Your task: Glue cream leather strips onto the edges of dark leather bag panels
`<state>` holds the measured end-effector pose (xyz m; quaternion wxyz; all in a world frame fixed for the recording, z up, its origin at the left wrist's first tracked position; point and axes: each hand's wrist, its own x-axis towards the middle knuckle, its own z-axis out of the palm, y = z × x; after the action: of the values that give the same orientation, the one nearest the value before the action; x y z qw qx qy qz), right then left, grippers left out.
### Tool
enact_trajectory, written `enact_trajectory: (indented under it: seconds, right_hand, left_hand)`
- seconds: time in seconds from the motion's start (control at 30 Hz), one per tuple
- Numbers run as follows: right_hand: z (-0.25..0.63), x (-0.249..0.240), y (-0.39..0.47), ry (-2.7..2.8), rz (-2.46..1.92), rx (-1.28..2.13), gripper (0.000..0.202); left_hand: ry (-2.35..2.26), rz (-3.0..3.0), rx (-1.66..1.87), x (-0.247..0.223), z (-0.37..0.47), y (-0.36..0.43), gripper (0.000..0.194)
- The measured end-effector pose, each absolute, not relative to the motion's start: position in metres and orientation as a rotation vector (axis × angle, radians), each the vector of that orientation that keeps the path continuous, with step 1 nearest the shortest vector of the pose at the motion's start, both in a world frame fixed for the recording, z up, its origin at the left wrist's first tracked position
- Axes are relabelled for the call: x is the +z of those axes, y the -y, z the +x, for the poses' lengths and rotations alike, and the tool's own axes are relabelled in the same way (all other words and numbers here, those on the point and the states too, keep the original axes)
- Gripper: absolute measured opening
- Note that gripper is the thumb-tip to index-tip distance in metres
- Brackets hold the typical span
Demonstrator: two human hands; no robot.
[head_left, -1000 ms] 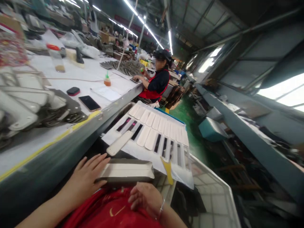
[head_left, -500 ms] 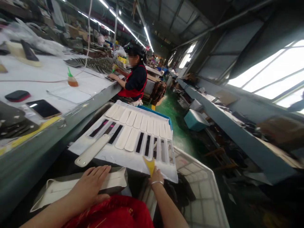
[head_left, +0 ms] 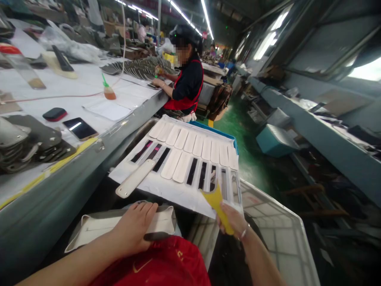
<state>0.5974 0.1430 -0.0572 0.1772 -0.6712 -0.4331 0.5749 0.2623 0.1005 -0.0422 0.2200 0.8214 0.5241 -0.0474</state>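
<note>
Right, the scene from biggest to smallest:
Workbench (head_left: 89, 99): long white-topped table running up the left side, edged in grey, with a yellow strip along part of its front.
Co-worker (head_left: 186, 85): a person in a dark top and red apron seated further down that bench, hands on the tabletop.
White crate (head_left: 282, 234): gridded plastic bin low on the right, beside the right forearm.
Slotted board (head_left: 181, 159): white sheet just ahead of both hands, cream strips filling most slots, several slots showing dark; one loose cream strip (head_left: 135, 178) lies tilted across its near left corner.
Flat tray (head_left: 119, 226): pale, shallow, folded-edge tray in the lap, over the red garment.
Phone (head_left: 79, 128): dark, lying face up on the bench, a small black and red case just beyond it.
Left hand (head_left: 133, 230): palm down and fingers spread flat, pressing on the tray's right end; nothing gripped.
Right hand (head_left: 235, 222): closed round the handle of the yellow scraper (head_left: 218, 206), whose forked tip touches the board's near edge.
</note>
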Motion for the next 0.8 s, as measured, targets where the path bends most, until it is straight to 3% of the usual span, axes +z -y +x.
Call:
enact_trajectory:
  seconds: [0.2, 0.3, 0.37, 0.43, 0.5, 0.6, 0.7, 0.8]
  right_hand:
    - [0.567, -0.035, -0.116, 1.252, -1.329, 2.401, 0.045]
    - [0.551, -0.036, -0.135, 1.376, -1.329, 2.581, 0.032]
    - [0.538, -0.036, -0.152, 1.762, -1.557, 2.417, 0.026]
    - [0.523, -0.033, -0.168, 2.209, -1.802, 1.973, 0.031]
    - [0.508, -0.031, -0.181, 2.445, -1.950, 1.559, 0.040]
    - [0.493, -0.029, -0.197, 2.666, -2.013, 1.218, 0.051]
    - [0.490, -0.031, -0.206, 2.938, -1.817, 0.951, 0.049]
    - [0.489, -0.036, -0.209, 3.005, -1.554, 0.892, 0.040]
  left_hand:
    - [-1.211, 2.014, -0.229, -0.029, 0.250, -0.128, 0.106]
    - [-0.974, 1.758, -0.231, -0.019, 0.243, -0.159, 0.093]
    - [-0.817, 1.529, -0.153, -0.022, 0.245, -0.177, 0.072]
    - [-0.712, 1.216, 0.001, -0.035, 0.251, -0.189, 0.058]
    - [-0.658, 0.855, 0.125, -0.053, 0.260, -0.195, 0.057]
    - [-0.588, 0.483, 0.172, -0.078, 0.271, -0.197, 0.063]
    - [-0.511, 0.378, 0.149, -0.091, 0.273, -0.198, 0.064]
    - [-0.476, 0.420, 0.102, -0.095, 0.269, -0.200, 0.065]
